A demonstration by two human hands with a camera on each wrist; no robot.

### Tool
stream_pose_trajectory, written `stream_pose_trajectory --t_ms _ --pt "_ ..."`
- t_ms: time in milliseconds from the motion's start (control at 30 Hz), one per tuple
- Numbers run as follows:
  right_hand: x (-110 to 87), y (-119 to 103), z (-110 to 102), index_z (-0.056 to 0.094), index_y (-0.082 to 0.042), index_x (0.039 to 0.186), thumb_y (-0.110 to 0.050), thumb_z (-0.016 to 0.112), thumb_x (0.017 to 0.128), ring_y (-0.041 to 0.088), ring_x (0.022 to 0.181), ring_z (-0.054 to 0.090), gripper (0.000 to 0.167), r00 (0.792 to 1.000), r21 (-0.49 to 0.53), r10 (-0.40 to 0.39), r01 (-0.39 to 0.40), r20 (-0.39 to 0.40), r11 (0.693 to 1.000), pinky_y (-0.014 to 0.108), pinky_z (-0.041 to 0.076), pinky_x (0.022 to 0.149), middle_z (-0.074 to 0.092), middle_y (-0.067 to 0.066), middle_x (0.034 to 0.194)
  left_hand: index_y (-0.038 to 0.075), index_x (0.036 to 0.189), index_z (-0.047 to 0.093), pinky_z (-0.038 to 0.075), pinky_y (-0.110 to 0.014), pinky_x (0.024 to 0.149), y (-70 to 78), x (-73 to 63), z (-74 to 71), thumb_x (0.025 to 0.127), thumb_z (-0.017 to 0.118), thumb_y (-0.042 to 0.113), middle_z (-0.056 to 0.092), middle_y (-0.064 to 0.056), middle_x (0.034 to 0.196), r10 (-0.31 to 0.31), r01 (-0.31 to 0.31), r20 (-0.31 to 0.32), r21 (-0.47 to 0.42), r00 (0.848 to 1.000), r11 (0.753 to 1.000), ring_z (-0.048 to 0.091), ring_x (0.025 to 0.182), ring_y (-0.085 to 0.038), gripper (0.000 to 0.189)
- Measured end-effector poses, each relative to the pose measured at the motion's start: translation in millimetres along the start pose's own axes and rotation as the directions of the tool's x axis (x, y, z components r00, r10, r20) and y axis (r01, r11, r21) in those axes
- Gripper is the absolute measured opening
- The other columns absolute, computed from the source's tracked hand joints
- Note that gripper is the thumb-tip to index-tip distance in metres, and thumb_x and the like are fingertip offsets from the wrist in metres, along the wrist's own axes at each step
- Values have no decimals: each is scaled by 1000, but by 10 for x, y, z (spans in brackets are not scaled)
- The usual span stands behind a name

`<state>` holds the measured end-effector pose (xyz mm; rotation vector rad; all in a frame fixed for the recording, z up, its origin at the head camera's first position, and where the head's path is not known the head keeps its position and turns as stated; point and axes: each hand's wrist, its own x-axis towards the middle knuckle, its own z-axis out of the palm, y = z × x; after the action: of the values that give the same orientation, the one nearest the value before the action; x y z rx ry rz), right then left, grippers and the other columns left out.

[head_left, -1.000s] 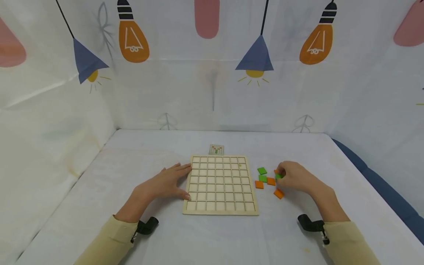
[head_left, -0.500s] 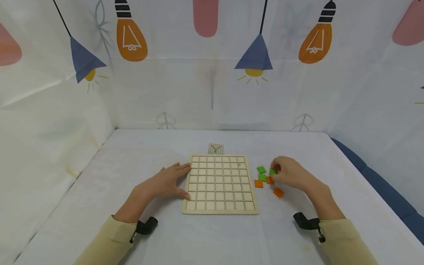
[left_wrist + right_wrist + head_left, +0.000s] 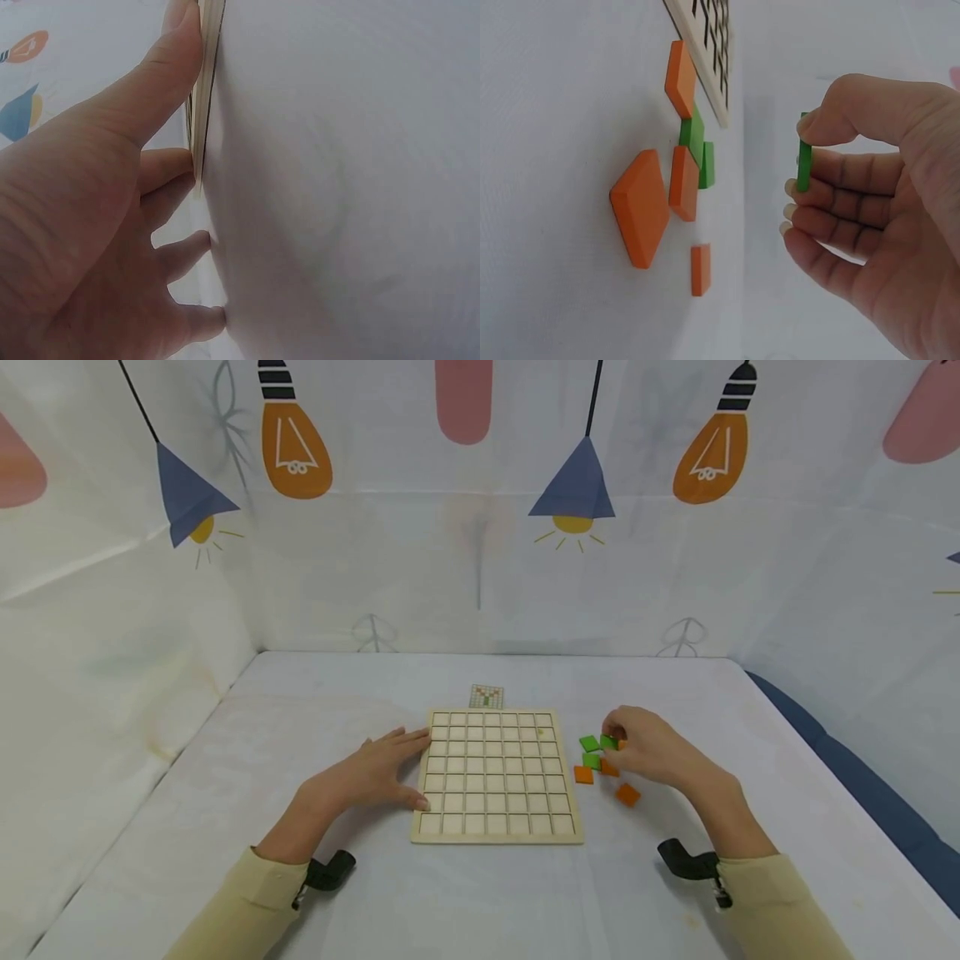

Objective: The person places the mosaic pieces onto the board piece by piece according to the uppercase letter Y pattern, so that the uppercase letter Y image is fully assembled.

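In the head view, my left hand (image 3: 375, 768) lies along the left edge of a wooden grid board (image 3: 495, 840), fingers spread and fairly straight. The left wrist view has the thumb and a finger touching the board's side (image 3: 201, 112). My right hand (image 3: 652, 747) pinches a square green tile (image 3: 805, 161) between thumb and fingers, above the table right of the board. Below it lie two more green tiles, one at the back (image 3: 589, 743) and one in the middle (image 3: 592, 762). Several orange tiles are around them, such as the nearest one (image 3: 627, 794).
A small pattern card (image 3: 487, 697) with coloured squares lies just behind the board. White cloth covers the table (image 3: 360, 685), and printed fabric walls (image 3: 420, 560) rise behind and at the sides. Something dark blue (image 3: 847, 777) runs along the right table edge.
My right hand has moved left and up with the green tile, away from the spot among the orange tiles, and closer to the board. The left hand has stayed in place.
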<state>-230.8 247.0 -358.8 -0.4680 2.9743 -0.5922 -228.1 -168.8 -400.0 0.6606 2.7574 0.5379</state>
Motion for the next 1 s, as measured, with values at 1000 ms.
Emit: stream_pose_trajectory --t_ms 1000 --pt "9 -244 3 63 -10 93 -11 67 82 26 92 54 12 992 -9 -101 101 -78 995 34 46 79 60 2 93 14 156 34 11 -77 114 -4 4 10 73 80 59 28 -6 165 4 -4 2 -22 1000 1000 16 153 -41 105"
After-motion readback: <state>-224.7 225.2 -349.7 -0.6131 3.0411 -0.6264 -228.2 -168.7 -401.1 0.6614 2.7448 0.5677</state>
